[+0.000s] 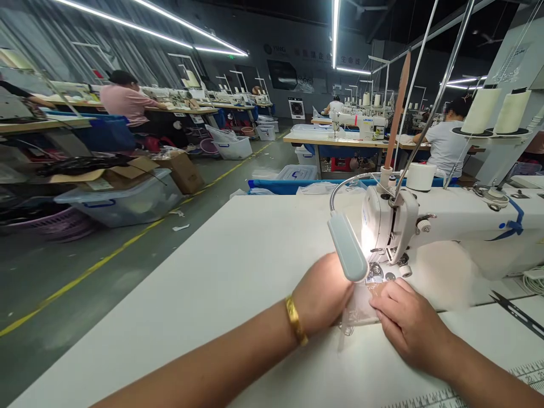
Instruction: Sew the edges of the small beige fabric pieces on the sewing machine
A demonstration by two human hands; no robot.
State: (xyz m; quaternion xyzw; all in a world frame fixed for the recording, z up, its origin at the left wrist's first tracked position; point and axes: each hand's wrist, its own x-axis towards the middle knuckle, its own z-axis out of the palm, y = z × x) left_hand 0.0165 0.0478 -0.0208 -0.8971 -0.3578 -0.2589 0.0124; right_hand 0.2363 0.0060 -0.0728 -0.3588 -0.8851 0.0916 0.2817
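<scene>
A white sewing machine (385, 218) stands over the table, its lit needle area in front of me. My left hand (323, 294), wearing a gold bracelet (295, 320), is curled just left of the presser foot. The grey-green head of a lamp (347, 246) covers part of its fingers, so what they hold cannot be made out. Closed at the right of the needle plate, my right hand (410, 323) pinches the edge of a thin sheer piece of material (361, 309). That material lies flat below the needle, between both hands.
Black thread snips (521, 314) and a clear ruler (429, 401) lie at the right on the white table (204, 294). Cream thread cones (482, 113) stand above the machine. A blue cloth trough (272, 186) borders the far table edge. Plastic bins (123, 198) sit left; people sew farther back.
</scene>
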